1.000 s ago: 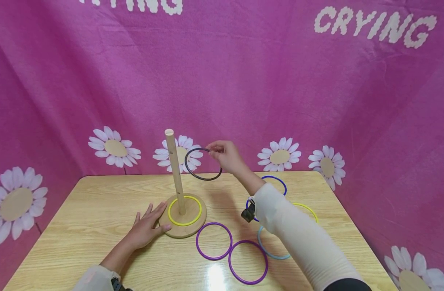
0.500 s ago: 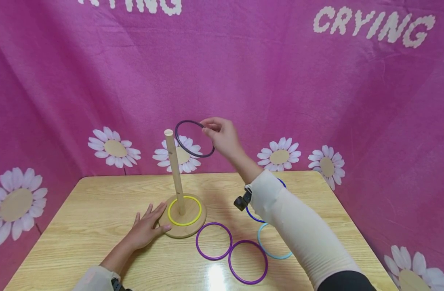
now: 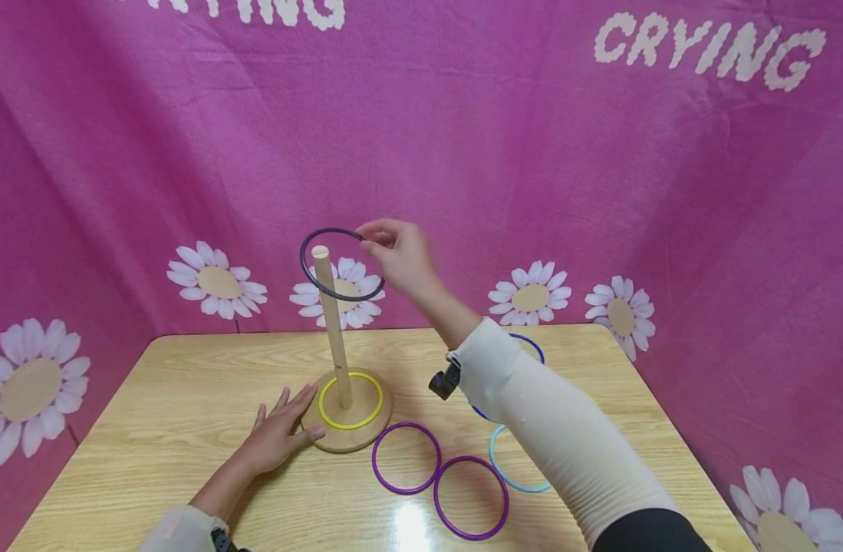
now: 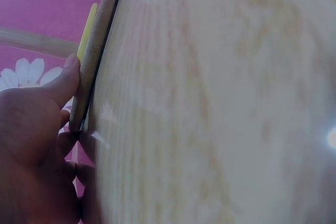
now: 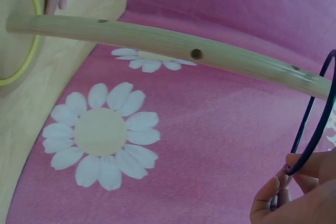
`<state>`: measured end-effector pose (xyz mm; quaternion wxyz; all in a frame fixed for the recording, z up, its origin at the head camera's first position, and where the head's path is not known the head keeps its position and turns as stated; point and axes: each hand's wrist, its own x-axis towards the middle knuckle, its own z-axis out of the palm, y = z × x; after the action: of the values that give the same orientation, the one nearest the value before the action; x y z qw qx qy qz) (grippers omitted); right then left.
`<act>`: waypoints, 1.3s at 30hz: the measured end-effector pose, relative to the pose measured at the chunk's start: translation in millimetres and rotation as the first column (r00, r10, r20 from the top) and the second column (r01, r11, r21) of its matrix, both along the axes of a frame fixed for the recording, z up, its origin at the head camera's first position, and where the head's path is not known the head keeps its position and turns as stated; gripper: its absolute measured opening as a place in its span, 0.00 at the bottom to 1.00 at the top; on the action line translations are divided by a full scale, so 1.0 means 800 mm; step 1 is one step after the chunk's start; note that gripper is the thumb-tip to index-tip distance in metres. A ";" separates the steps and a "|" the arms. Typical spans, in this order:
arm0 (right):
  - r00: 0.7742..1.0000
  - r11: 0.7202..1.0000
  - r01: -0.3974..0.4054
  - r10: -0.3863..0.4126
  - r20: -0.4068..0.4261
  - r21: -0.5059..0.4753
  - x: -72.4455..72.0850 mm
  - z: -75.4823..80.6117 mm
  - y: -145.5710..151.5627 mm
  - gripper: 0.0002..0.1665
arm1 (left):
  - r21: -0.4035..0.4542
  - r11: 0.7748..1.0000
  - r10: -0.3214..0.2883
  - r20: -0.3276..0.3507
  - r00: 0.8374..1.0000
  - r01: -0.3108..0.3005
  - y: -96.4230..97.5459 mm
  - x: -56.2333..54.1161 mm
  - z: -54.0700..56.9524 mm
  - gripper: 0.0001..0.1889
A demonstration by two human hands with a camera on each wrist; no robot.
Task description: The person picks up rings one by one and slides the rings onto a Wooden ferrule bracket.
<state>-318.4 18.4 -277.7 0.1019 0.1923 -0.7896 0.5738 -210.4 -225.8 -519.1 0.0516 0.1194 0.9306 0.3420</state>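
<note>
In the head view, a wooden post (image 3: 334,330) rises from a round wooden base (image 3: 345,442), tilting slightly left. A yellow ring (image 3: 352,427) lies on the base around the post's foot. My right hand (image 3: 407,257) pinches a thin black ring (image 3: 345,298) by its right side. The ring is tilted and circles the post's top end; the right wrist view shows the post's tip inside the ring (image 5: 318,134). My left hand (image 3: 276,433) lies on the table with fingers spread, touching the base's left edge. Its thumb (image 4: 68,80) rests against the rim in the left wrist view.
Two purple rings (image 3: 406,492) lie on the wooden table (image 3: 207,368) in front of the base. A light blue ring (image 3: 528,489) and dark blue rings (image 3: 535,346) are partly hidden by the right arm. A pink curtain (image 3: 421,153) with daisies hangs behind and beside the table.
My right hand has lifted the black ring and carried it left, from beside the post to around its top. My left hand has stayed at the base.
</note>
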 end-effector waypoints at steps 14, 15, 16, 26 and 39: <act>0.999 0.989 0.034 -0.033 -0.009 0.144 0.000 -0.046 -0.007 0.09 | -0.029 1.000 0.010 0.000 1.000 -0.010 0.000 -0.002 -0.002 0.46; 0.999 0.989 0.033 -0.032 -0.009 0.146 0.000 -0.050 -0.007 0.09 | -0.031 0.999 0.011 0.000 1.000 -0.011 0.000 -0.002 -0.002 0.46; 1.000 0.989 0.031 -0.030 -0.006 0.142 -0.001 -0.055 -0.007 0.09 | -0.032 0.999 0.011 -0.002 1.000 -0.011 0.000 -0.002 -0.002 0.46; 0.999 0.989 0.020 -0.024 0.022 0.147 -0.003 -0.097 -0.007 0.09 | -0.033 0.999 0.009 -0.003 1.000 -0.009 -0.001 -0.003 -0.002 0.46; 0.998 0.978 0.026 -0.035 0.042 0.208 -0.001 -0.150 -0.008 0.09 | -0.033 0.999 0.012 -0.006 1.000 -0.012 -0.001 -0.004 -0.004 0.45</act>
<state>-318.9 11.9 -397.8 0.0720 0.1765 -0.8500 0.4911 -213.2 -226.5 -522.1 0.0490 0.1139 0.9370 0.3267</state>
